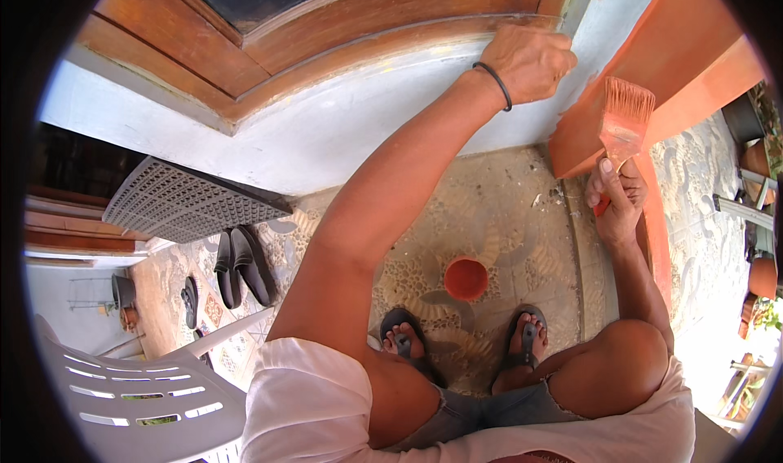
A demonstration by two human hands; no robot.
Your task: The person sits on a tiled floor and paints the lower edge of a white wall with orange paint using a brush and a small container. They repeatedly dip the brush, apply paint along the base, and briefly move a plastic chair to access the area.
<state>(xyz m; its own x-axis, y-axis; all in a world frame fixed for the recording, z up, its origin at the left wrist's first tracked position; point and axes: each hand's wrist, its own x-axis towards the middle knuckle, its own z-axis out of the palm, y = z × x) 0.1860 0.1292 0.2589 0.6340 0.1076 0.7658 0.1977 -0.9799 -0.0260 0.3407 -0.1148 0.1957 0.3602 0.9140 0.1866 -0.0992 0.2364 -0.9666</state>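
Note:
My right hand [618,200] grips a paintbrush [623,127] by its handle. Its bristles point up and are coated with orange paint. My left hand [529,62], with a black band at the wrist, is curled against the white wall [367,117] just below the wooden window frame [397,26]. A thin edge shows along the frame above the knuckles; whether the fingers hold anything is hidden. Right of that hand stands an orange-painted pillar [664,47], its paint edge uneven against the white. On the floor between my feet and the wall sits a small orange-stained paint container [466,278].
A grey plastic chair [141,389] stands at lower left. Black shoes [241,267] lie beside a grey perforated panel [196,200] under the window. An orange ledge [656,218] runs past my right arm. Flowerpots [763,278] and a metal frame [743,211] line the far right.

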